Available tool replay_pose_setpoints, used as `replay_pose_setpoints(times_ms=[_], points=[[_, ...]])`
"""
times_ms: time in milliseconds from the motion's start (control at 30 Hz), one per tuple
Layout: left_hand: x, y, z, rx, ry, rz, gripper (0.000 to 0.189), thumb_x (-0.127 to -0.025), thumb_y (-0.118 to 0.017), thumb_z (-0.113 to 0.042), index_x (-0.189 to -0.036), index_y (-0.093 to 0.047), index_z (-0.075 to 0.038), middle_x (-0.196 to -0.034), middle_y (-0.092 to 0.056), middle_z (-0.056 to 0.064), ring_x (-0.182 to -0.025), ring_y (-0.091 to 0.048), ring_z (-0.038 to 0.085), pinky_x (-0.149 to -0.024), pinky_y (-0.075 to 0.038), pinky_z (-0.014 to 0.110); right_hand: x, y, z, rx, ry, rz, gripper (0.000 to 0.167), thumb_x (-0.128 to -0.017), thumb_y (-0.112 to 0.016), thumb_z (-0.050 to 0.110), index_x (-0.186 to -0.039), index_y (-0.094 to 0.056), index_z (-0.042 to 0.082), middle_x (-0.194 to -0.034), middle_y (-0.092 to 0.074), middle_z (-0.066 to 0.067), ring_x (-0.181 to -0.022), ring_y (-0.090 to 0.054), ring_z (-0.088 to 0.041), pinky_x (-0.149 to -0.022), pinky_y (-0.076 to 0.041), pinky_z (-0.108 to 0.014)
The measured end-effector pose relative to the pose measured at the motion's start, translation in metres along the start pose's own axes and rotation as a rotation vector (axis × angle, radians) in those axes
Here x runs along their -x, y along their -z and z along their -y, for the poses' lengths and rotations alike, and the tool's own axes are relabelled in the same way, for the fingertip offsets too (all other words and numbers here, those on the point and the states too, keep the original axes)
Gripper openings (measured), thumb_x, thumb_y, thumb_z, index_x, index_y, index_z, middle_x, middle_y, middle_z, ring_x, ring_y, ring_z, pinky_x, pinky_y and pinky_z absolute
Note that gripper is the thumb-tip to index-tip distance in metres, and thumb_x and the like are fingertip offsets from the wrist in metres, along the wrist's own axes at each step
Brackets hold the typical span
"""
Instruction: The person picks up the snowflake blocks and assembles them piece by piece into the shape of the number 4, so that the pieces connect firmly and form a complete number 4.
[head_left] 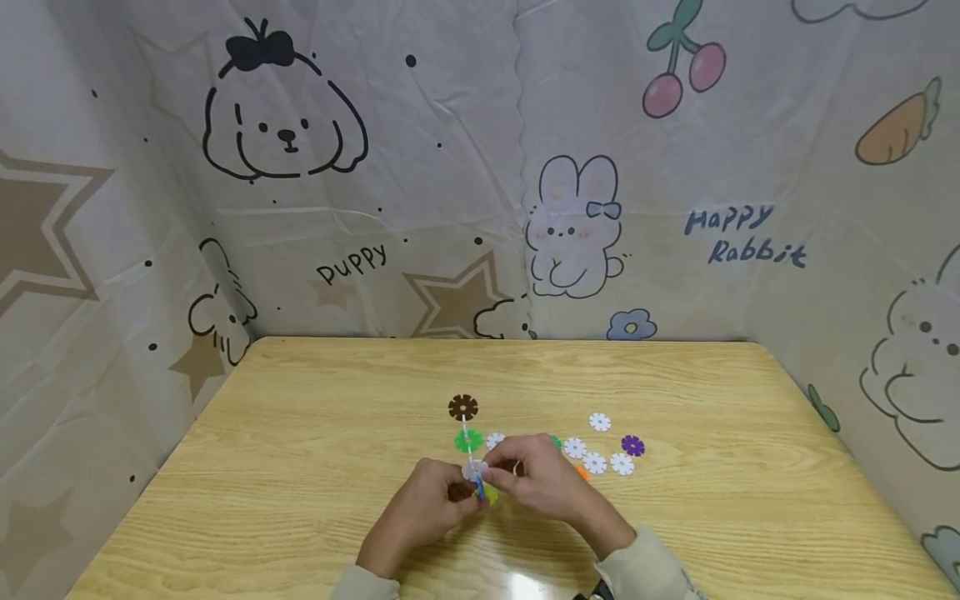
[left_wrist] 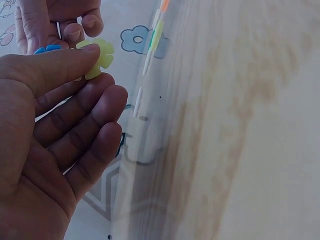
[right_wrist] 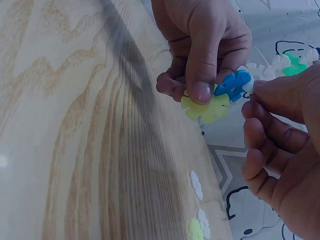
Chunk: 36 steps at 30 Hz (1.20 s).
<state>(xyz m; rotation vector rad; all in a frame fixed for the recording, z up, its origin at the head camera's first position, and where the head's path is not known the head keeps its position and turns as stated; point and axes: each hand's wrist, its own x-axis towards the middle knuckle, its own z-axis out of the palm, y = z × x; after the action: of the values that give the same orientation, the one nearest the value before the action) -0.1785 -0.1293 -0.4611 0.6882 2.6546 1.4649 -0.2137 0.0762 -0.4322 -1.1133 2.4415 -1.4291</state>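
Slotted plastic snowflake discs are joined in a chain between the hands. My left hand (head_left: 435, 500) pinches the yellow disc (right_wrist: 207, 111) at the near end between thumb and fingers. A blue disc (right_wrist: 234, 86) is slotted beside the yellow one. My right hand (head_left: 546, 479) pinches a white disc (head_left: 474, 471) next to the blue, its other fingers loosely bent in the right wrist view. Farther along, the chain shows a green disc (head_left: 468, 440), white discs seen edge-on, and a brown disc (head_left: 462, 407) at the far end.
Loose discs lie on the wooden table (head_left: 315, 442) past my right hand: several white ones, a purple disc (head_left: 633, 446), an orange disc (head_left: 582, 472) and a green disc (head_left: 556, 442), the last two partly hidden. A printed cloth (head_left: 450, 208) hangs behind the table.
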Motion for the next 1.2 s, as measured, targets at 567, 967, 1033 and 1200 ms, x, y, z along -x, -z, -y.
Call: replay_pose_setpoints(times_ms=[567, 967, 1033, 1200], points=[[0.006, 0.016, 0.002, 0.033, -0.007, -0.011, 0.009, -0.092, -0.074, -0.010, -0.084, -0.077, -0.008, -0.081, -0.072, -0.005, -0.073, -0.069, 0.010, -0.066, -0.055, 0.025, -0.004, 0.012, -0.002, 0.147, -0.046, -0.015, 0.013, -0.095, -0.067, 0.010, -0.102, -0.073, 0.001, -0.084, -0.068, 0.007, -0.075, -0.061, -0.008, -0.065, -0.051, -0.028], [0.011, 0.024, 0.001, -0.004, -0.008, -0.062, 0.010, -0.090, -0.076, -0.016, -0.082, -0.076, -0.011, -0.079, -0.072, -0.008, -0.070, -0.067, 0.007, -0.065, -0.055, 0.026, -0.018, 0.011, -0.015, 0.276, -0.159, -0.053, 0.011, -0.092, -0.070, 0.009, -0.099, -0.073, 0.001, -0.080, -0.063, 0.005, -0.068, -0.056, -0.009, -0.061, -0.049, -0.028], [0.012, 0.026, 0.001, -0.012, -0.003, -0.067, 0.010, -0.090, -0.076, -0.016, -0.082, -0.077, -0.011, -0.079, -0.072, -0.008, -0.070, -0.066, 0.006, -0.064, -0.055, 0.026, -0.020, 0.010, -0.018, 0.295, -0.171, -0.051, 0.012, -0.092, -0.070, 0.009, -0.099, -0.073, 0.000, -0.080, -0.064, 0.004, -0.069, -0.056, -0.009, -0.061, -0.049, -0.028], [0.016, 0.029, 0.001, -0.027, 0.014, -0.083, 0.010, -0.090, -0.077, -0.016, -0.081, -0.077, -0.011, -0.078, -0.071, -0.008, -0.068, -0.065, 0.006, -0.063, -0.054, 0.026, -0.027, 0.008, -0.026, 0.333, -0.200, -0.041, 0.016, -0.090, -0.072, 0.010, -0.100, -0.073, -0.001, -0.081, -0.066, 0.001, -0.070, -0.059, -0.011, -0.062, -0.050, -0.030]])
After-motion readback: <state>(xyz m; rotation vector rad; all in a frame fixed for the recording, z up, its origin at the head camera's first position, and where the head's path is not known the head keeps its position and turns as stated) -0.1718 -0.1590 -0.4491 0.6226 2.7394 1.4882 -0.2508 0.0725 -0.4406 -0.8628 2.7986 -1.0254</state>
